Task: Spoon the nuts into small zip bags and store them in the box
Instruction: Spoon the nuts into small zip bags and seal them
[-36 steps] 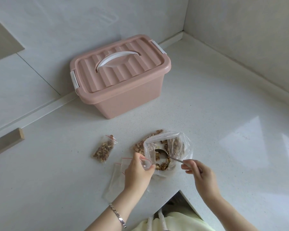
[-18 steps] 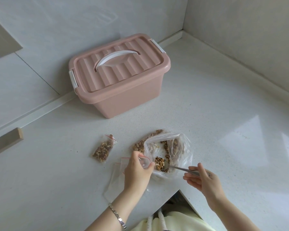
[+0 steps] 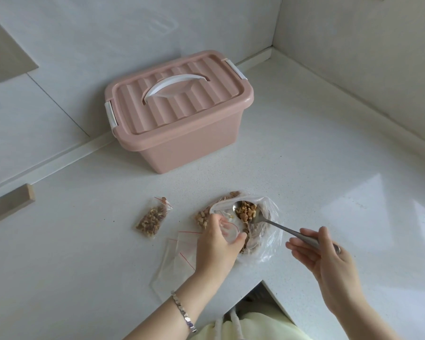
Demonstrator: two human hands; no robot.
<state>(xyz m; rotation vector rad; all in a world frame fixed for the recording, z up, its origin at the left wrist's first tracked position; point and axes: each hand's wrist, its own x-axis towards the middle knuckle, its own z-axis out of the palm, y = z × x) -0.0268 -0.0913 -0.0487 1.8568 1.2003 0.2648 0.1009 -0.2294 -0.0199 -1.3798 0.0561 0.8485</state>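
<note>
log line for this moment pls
step: filling bag | right hand: spoon loaded with nuts | left hand: holds small zip bag open | filled bag: on counter | box: lid on

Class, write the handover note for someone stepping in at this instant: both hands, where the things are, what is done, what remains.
Left hand: holds a small zip bag open at the big nut bag.
Right hand: grips the spoon, loaded with nuts, near that opening.
Done: one filled bag lies on the counter.
Left: tip this spoonful in, seal, fill the empty bags, open the closed pink box, store all.
</note>
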